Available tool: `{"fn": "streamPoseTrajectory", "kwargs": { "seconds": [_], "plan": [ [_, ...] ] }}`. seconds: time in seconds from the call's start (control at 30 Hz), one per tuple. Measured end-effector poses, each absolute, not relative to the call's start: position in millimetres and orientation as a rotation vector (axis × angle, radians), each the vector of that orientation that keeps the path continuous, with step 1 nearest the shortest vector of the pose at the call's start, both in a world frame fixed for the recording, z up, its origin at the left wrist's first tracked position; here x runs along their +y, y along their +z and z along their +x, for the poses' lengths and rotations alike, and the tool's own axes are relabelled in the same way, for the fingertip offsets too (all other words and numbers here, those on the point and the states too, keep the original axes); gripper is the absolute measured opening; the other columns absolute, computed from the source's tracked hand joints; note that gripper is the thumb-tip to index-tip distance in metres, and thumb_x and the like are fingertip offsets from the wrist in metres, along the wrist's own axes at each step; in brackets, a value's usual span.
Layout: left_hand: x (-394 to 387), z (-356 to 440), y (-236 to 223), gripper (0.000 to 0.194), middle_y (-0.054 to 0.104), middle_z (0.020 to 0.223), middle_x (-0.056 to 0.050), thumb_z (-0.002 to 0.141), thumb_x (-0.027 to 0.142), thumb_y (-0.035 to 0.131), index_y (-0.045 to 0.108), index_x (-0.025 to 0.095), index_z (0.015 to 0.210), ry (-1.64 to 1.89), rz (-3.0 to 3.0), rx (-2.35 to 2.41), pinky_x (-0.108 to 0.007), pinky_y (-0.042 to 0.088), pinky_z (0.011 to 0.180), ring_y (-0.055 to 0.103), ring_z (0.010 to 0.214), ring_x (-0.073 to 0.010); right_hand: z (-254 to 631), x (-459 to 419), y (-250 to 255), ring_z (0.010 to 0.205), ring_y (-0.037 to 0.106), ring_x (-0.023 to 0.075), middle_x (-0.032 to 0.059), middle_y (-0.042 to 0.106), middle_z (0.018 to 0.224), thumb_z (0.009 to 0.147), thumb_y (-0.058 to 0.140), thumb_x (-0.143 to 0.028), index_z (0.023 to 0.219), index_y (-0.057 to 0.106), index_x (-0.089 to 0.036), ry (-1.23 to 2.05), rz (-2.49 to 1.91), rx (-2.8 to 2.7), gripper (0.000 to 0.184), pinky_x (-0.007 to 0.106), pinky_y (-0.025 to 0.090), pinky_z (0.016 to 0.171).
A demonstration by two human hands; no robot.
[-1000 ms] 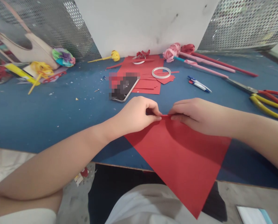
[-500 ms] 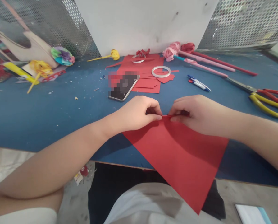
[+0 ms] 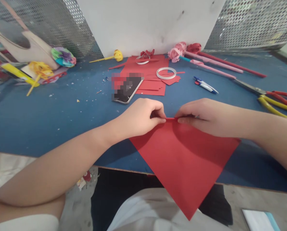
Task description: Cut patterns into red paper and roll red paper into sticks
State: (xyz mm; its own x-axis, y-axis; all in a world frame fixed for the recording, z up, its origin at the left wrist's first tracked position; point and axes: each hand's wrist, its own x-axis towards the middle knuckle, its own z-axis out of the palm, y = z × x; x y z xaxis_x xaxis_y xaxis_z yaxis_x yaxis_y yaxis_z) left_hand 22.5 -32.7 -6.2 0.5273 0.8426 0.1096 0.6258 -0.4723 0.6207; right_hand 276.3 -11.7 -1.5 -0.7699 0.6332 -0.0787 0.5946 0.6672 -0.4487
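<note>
A red paper sheet (image 3: 184, 160) lies cornerwise on the blue table (image 3: 37, 118), its near corner hanging over the front edge. My left hand (image 3: 140, 117) and my right hand (image 3: 203, 115) meet at the sheet's far corner. Both hands pinch a thin rolled edge of the red paper between fingers and thumbs. The rolled part is mostly hidden under my fingers.
A phone (image 3: 126, 89) lies just beyond my hands on a stack of red paper (image 3: 150, 75). A tape roll (image 3: 166, 73), a pen (image 3: 205, 85), scissors (image 3: 270, 98), pink and red paper flowers with long stems (image 3: 206, 62) and yellow flowers (image 3: 39, 72) lie around.
The red sheet has turned slightly, so its right corner sits farther right and its near corner has shifted left. Both hands stay pinched at the far corner.
</note>
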Motion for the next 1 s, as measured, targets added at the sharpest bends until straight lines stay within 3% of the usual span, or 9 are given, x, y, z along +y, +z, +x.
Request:
{"fn": "streamPoseTrajectory", "kwargs": {
  "seconds": [0.2,0.4,0.53,0.83,1.0],
  "plan": [
    [-32.1,22.5,-6.2,0.007,0.079,0.083,0.004,0.084,0.013,0.077,0.076,0.02,0.082,0.575,2.223,1.172,-0.026,0.052,0.07,0.071,0.074,-0.0119,273.8,-17.0,0.5,0.084,0.07,0.0245,0.0033,0.079,0.098,0.093,0.054,-0.033,0.101,0.075,-0.025,0.767,-1.174,-2.695,0.023,0.035,0.052,0.072],
    [-33.6,22.8,-5.8,0.007,0.081,0.09,0.004,0.094,0.019,0.071,0.077,0.021,0.097,0.55,2.282,1.091,-0.026,0.052,0.075,0.074,0.081,-0.012,272.3,-16.6,1.7,0.079,0.07,0.025,0.0031,0.079,0.093,0.089,0.059,-0.033,0.097,0.075,-0.026,0.806,-1.264,-2.624,0.019,0.035,0.051,0.068],
    [-35.0,25.3,-5.3,0.006,0.082,0.089,0.003,0.094,0.019,0.072,0.078,0.02,0.093,0.551,2.29,1.115,-0.027,0.053,0.078,0.075,0.082,-0.0134,273.4,-15.8,0.6,0.079,0.07,0.0248,0.0029,0.078,0.092,0.087,0.061,-0.033,0.097,0.076,-0.027,0.81,-1.277,-2.616,0.019,0.035,0.051,0.068],
    [-34.2,23.6,-7.8,0.008,0.082,0.088,0.001,0.09,0.019,0.073,0.078,0.021,0.085,0.615,2.29,1.202,-0.031,0.053,0.077,0.074,0.08,-0.0163,274.3,-12.2,-3.3,0.09,0.07,0.0272,0.0092,0.076,0.1,0.103,0.046,-0.037,0.108,0.076,-0.02,0.619,-0.974,-2.766,0.035,0.037,0.05,0.078],
    [-33.7,24.3,-7.7,0.008,0.081,0.086,0.0,0.088,0.017,0.074,0.078,0.021,0.082,0.606,2.269,1.218,-0.031,0.053,0.074,0.073,0.078,-0.0167,276.0,-12.7,-0.6,0.089,0.071,0.0268,0.0084,0.077,0.101,0.102,0.044,-0.034,0.11,0.076,-0.022,0.684,-0.973,-2.788,0.034,0.037,0.051,0.078]
  ]
}}
